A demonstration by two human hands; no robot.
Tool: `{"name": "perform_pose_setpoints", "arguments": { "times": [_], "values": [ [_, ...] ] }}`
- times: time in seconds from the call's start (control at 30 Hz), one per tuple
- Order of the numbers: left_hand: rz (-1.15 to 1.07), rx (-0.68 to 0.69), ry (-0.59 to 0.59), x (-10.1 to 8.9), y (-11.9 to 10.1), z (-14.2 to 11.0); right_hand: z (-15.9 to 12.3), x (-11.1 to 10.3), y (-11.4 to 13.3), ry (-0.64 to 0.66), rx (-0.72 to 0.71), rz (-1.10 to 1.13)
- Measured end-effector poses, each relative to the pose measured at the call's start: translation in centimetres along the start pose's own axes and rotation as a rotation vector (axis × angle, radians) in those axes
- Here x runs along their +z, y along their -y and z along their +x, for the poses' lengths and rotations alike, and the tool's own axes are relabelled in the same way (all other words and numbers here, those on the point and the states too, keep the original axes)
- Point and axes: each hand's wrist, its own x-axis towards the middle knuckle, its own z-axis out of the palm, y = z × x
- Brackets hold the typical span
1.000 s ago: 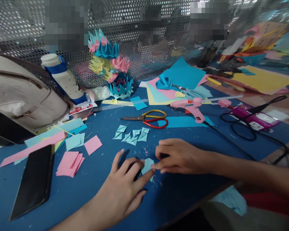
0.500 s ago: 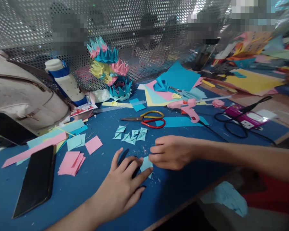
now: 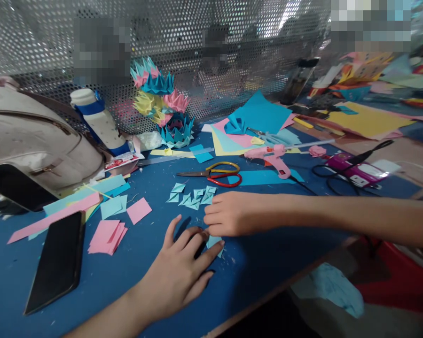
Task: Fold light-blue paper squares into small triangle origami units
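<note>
Two-handed, touches a small light-blue paper, partly covered, on the near middle of the blue table. Lays the left hand on it from the left, fingers spread and slightly bent, holding it flat without a grip. Curls the right hand closely over its far side, fingers together; cannot tell whether paper is pinched inside. Beyond, shows small folded pieces, then scissors, with a pink glue gun to the right. Among containers, shows a capped bottle and a backpack at left, contents hidden, and a dark see-through jar at far right, contents too blurred to name. Compared with one second ago, has shifted the right hand leftward, from a finger extended to the paper's right edge to this curled pose, covering more of the paper.
</note>
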Motion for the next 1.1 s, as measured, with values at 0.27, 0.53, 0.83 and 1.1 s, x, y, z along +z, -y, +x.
{"name": "perform_pose_setpoints", "arguments": {
  "times": [0.27, 0.53, 0.83, 1.1],
  "values": [
    [-0.019, -0.004, -0.012, -0.1, 0.0, 0.2, -0.8, 1.1, -0.2, -0.039, 0.142, 0.177],
    [-0.023, -0.01, -0.048, 0.0, 0.1, 0.2, -3.8, 2.3, 1.3, -0.175, 0.25, 0.317],
    [-0.041, -0.005, -0.091, 0.4, 0.4, 0.6, -4.0, 3.6, 1.4, -0.244, 0.281, 0.3],
    [-0.143, -0.031, -0.237, 1.2, 1.0, 1.0, -3.5, 3.4, 2.4, -0.257, 0.247, 0.174]
  ]
}}
